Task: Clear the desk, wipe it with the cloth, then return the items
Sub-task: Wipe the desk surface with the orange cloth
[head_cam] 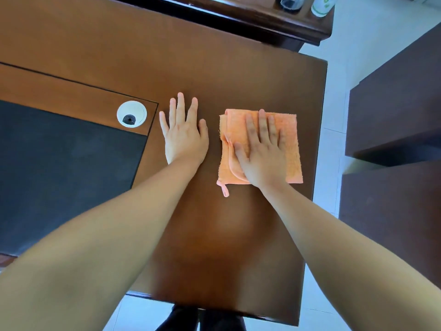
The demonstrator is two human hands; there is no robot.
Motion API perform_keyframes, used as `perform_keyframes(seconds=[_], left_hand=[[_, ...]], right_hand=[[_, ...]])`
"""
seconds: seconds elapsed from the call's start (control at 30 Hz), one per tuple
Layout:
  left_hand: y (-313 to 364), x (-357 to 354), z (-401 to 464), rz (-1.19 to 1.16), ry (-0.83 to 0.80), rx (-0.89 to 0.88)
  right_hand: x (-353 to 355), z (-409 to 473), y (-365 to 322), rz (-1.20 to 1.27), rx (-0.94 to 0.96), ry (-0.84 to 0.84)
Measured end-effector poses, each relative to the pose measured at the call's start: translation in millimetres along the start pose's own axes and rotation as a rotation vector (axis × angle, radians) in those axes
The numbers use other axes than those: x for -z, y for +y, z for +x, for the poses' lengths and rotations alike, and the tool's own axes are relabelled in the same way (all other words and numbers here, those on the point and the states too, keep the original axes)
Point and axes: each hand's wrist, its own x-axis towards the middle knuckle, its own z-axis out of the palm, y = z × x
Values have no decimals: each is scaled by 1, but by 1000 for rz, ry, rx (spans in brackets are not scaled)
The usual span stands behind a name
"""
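A folded orange cloth (290,144) lies flat on the brown wooden desk (214,75), near its right edge. My right hand (261,151) presses on the cloth with straight, spread fingers, palm down. My left hand (182,132) rests flat on the bare wood just left of the cloth, fingers spread, holding nothing. Both forearms reach in from the bottom of the view.
A black desk mat (64,158) covers the left part of the desk, with a white round cable grommet (131,113) beside it. A dark shelf (274,22) at the back holds a black object (290,2) and a white-green bottle (322,5). Dark furniture (393,111) stands to the right across pale floor.
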Motion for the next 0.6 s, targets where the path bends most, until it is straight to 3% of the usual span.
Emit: perform_keyframes(seconds=[0.13, 0.2, 0.37, 0.6], left_hand=[[-11, 16, -24, -269, -34, -155], [-19, 19, -55, -182, -19, -233], [-43, 14, -140, 84, -84, -197], [-48, 14, -165, 125, -93, -244]], right_hand=[[-4, -55, -10, 7, -17, 9], [-6, -82, -15, 11, -27, 9], [-12, -148, -26, 5, -48, -5], [-22, -232, -35, -16, -45, 21]])
